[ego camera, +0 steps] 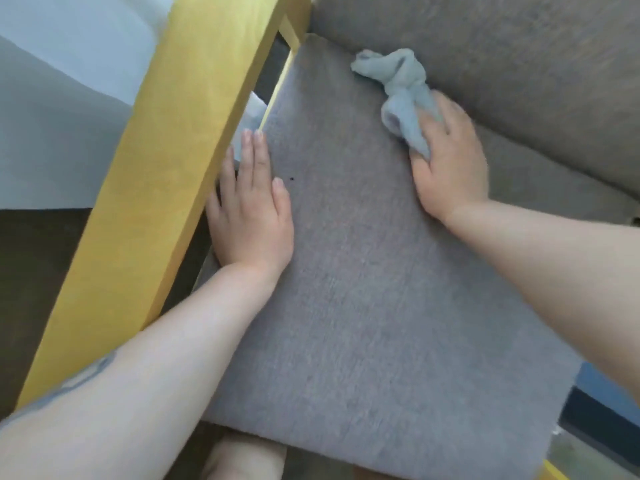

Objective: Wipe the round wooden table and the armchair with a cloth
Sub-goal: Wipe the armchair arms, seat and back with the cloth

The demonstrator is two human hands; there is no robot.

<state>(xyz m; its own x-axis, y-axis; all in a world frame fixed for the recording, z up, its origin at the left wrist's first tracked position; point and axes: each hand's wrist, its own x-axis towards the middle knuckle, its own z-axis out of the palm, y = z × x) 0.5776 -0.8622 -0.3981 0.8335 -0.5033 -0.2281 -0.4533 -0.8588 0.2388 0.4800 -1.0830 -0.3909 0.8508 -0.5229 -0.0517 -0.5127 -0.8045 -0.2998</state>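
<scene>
I look down on the armchair's grey seat cushion (363,289), which fills the middle of the view. My left hand (251,206) lies flat with straight fingers on the cushion's left edge, right beside the yellow wooden armrest (166,161). My right hand (450,161) grips a crumpled pale blue cloth (398,84) and presses it onto the cushion's far part, close to the grey backrest (502,46). A tiny dark speck (292,178) sits on the cushion near my left thumb. The round wooden table is not in view.
A white wall and a pale curtain (52,116) stand to the left of the armrest, with dark floor (31,271) below. My knee (242,459) shows under the cushion's front edge. A blue and dark strip (606,400) lies at the right.
</scene>
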